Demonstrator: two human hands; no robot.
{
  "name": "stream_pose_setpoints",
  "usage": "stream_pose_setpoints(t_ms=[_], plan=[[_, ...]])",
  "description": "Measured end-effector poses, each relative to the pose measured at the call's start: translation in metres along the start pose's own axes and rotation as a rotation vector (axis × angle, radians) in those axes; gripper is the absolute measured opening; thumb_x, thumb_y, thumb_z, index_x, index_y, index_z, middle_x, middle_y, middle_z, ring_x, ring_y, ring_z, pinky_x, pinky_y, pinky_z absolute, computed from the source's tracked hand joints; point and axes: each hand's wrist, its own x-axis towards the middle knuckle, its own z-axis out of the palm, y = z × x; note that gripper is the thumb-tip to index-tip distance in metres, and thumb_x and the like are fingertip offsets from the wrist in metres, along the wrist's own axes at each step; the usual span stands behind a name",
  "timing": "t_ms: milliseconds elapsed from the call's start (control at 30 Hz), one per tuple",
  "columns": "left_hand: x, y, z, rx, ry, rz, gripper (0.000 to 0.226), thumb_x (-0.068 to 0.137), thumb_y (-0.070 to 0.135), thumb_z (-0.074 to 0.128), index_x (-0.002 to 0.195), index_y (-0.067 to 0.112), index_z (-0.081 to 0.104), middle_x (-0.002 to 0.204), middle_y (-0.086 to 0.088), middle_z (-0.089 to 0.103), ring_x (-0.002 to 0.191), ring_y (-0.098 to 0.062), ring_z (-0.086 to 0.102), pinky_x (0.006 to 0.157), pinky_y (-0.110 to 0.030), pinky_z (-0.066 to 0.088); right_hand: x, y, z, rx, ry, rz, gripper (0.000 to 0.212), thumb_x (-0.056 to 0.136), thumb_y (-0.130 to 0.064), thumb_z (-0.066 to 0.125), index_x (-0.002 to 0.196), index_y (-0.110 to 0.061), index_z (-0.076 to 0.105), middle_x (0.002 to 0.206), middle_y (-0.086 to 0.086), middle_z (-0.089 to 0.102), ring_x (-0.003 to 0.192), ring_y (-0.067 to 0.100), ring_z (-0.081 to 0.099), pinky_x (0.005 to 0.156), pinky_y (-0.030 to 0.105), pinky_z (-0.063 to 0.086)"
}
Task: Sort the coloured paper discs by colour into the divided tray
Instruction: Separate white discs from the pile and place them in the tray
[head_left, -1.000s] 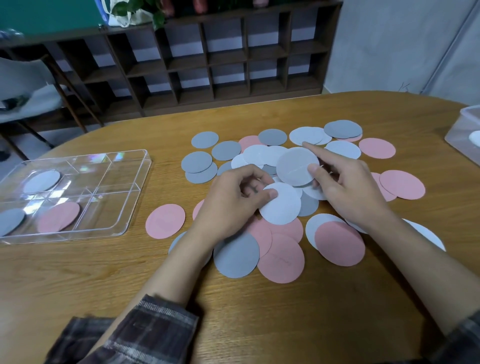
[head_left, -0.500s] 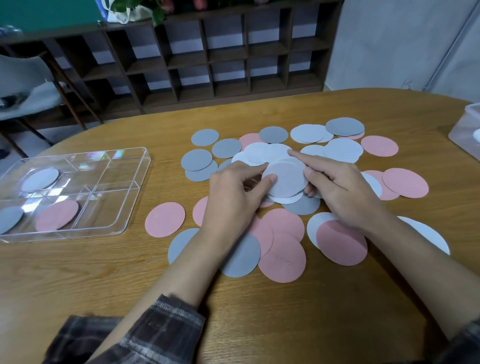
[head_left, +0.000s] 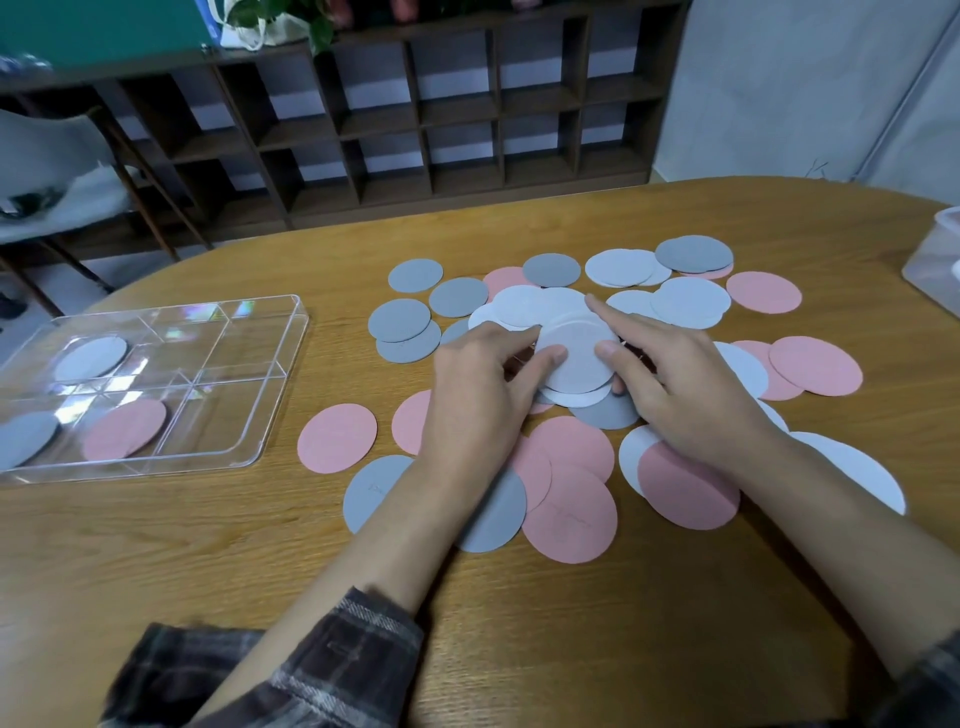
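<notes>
- Wood-grain oval table (head_left: 571, 649) fills the view, with a plaid sleeve (head_left: 332, 660) nearest.
- Flat, matte paper discs overlap loosely; a pink disc (head_left: 571, 514) and a grey disc (head_left: 493, 509) lie by the wrists. Being round, they have no long axis.
- Left hand (head_left: 478, 395), fingers curled, pinches the left edge of a stack of white discs (head_left: 574, 353), face up amid the pile.
- Right hand (head_left: 685, 395) pinches its right edge, forefinger stretched along the far rim.
- Clear plastic divided tray (head_left: 208, 421) sits well left, holding a lone white disc (head_left: 91, 357), a lone grey disc (head_left: 26, 439) and a lone pink disc (head_left: 124, 428) in separate compartments.
- Dark cubby shelf (head_left: 415, 119) stands behind.
</notes>
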Motion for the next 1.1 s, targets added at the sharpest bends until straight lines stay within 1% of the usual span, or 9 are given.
stream_pose_setpoints(t_ms=[100,233,333,433,500,633,833,967,1100], plan=[[0.0,0.001,0.0,0.002,0.011,-0.006,0.03,0.092,0.034,0.075,0.087,0.005,0.077,0.076,-0.006,0.07,0.074,-0.022,0.061,0.071,-0.042,0.048,0.0,-0.001,0.001,-0.004,0.009,-0.008,0.048,0.108,-0.022,0.046,0.155,-0.024,0.042,0.082,-0.004,0.06,0.084,0.01,0.057,0.074,0.027,0.045],[-0.002,0.001,0.0,0.018,-0.086,-0.064,0.038,0.088,0.048,0.075,0.108,0.016,0.077,0.086,0.005,0.071,0.079,-0.014,0.064,0.073,-0.042,0.055,0.001,0.0,-0.004,0.054,0.065,0.019,0.045,0.108,-0.017,0.047,0.153,-0.022,0.046,0.08,-0.002,0.062,0.082,0.011,0.059,0.071,0.016,0.042],[-0.003,-0.005,-0.002,0.126,-0.23,-0.024,0.051,0.08,0.061,0.076,0.115,0.024,0.075,0.098,0.008,0.068,0.092,-0.013,0.061,0.08,-0.04,0.055,0.003,0.007,-0.011,0.124,0.154,0.104,0.044,0.108,-0.017,0.047,0.151,-0.025,0.049,0.075,-0.001,0.064,0.078,0.006,0.058,0.066,0.007,0.04],[-0.004,-0.007,-0.003,0.187,-0.295,0.026,0.062,0.076,0.065,0.08,0.123,0.025,0.075,0.112,0.01,0.064,0.106,-0.011,0.057,0.085,-0.031,0.051,0.004,0.011,-0.013,0.134,0.187,0.163,0.043,0.108,-0.021,0.046,0.15,-0.029,0.05,0.076,0.0,0.066,0.077,0.008,0.059,0.06,0.009,0.04],[-0.004,-0.006,-0.003,0.202,-0.284,0.04,0.059,0.077,0.064,0.08,0.121,0.024,0.077,0.114,0.01,0.065,0.108,-0.011,0.057,0.086,-0.033,0.051,0.004,0.011,-0.013,0.131,0.198,0.182,0.042,0.108,-0.022,0.045,0.149,-0.029,0.051,0.078,-0.001,0.066,0.08,0.014,0.061,0.063,0.011,0.04],[-0.002,-0.007,-0.004,0.204,-0.297,0.091,0.046,0.084,0.057,0.077,0.113,0.022,0.079,0.108,0.008,0.067,0.102,-0.015,0.059,0.081,-0.041,0.053,0.005,0.01,-0.014,0.154,0.225,0.2,0.041,0.108,-0.024,0.046,0.147,-0.032,0.054,0.081,-0.005,0.068,0.082,0.007,0.063,0.067,0.005,0.043],[0.0,-0.006,-0.008,0.149,-0.239,0.241,0.033,0.105,0.04,0.054,0.092,0.018,0.075,0.091,0.007,0.062,0.079,-0.014,0.058,0.066,-0.041,0.052,0.003,0.008,-0.015,0.199,0.221,0.175,0.038,0.106,-0.026,0.05,0.143,-0.035,0.058,0.081,-0.003,0.071,0.084,0.012,0.065,0.082,0.033,0.055],[0.001,-0.001,-0.009,0.128,-0.138,0.281,0.021,0.105,0.023,0.058,0.097,0.012,0.073,0.088,0.001,0.065,0.078,-0.015,0.06,0.068,-0.029,0.048,0.001,0.004,-0.013,0.213,0.162,0.123,0.04,0.106,-0.022,0.05,0.143,-0.035,0.058,0.078,-0.004,0.07,0.081,0.01,0.064,0.084,0.035,0.054],[-0.001,0.001,-0.01,0.039,-0.12,0.139,0.006,0.1,0.018,0.064,0.104,0.014,0.067,0.08,0.005,0.068,0.073,-0.01,0.064,0.069,-0.032,0.054,0.0,0.001,-0.011,0.212,0.119,0.057,0.042,0.106,-0.018,0.05,0.145,-0.033,0.056,0.079,-0.001,0.069,0.081,0.013,0.064,0.086,0.036,0.054]])
